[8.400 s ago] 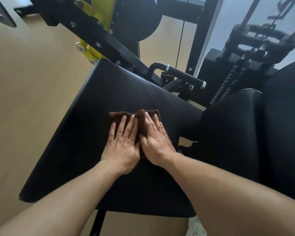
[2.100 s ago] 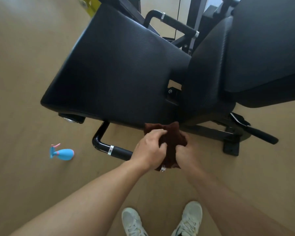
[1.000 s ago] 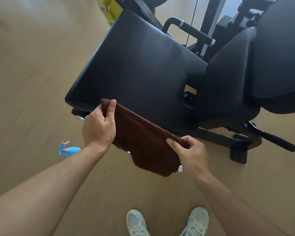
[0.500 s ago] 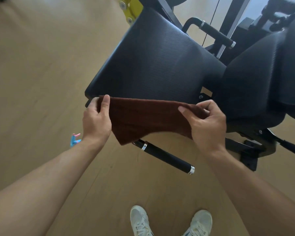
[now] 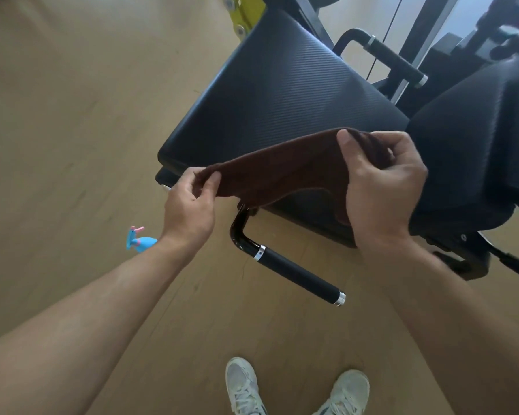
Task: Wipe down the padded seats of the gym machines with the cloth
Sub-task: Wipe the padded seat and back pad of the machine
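A dark brown cloth (image 5: 277, 172) is stretched between both hands, just above the near edge of the black padded seat (image 5: 282, 94). My left hand (image 5: 189, 205) pinches the cloth's left corner beside the seat's front corner. My right hand (image 5: 381, 184) grips the right end, which is bunched and raised higher, in front of the black back pad (image 5: 468, 139). The cloth sags in the middle and hangs slightly folded under itself.
A black handle bar (image 5: 294, 274) with chrome rings juts out below the seat toward me. A blue spray bottle (image 5: 140, 239) lies on the wooden floor at the left. Machine frame, a second handle (image 5: 393, 59) and a yellow bracket (image 5: 246, 10) stand behind. My white shoes (image 5: 243, 387) are below.
Both hands lifted the cloth off the seat, spread it out between them, and now my right hand has risen and moved over the seat's near edge.
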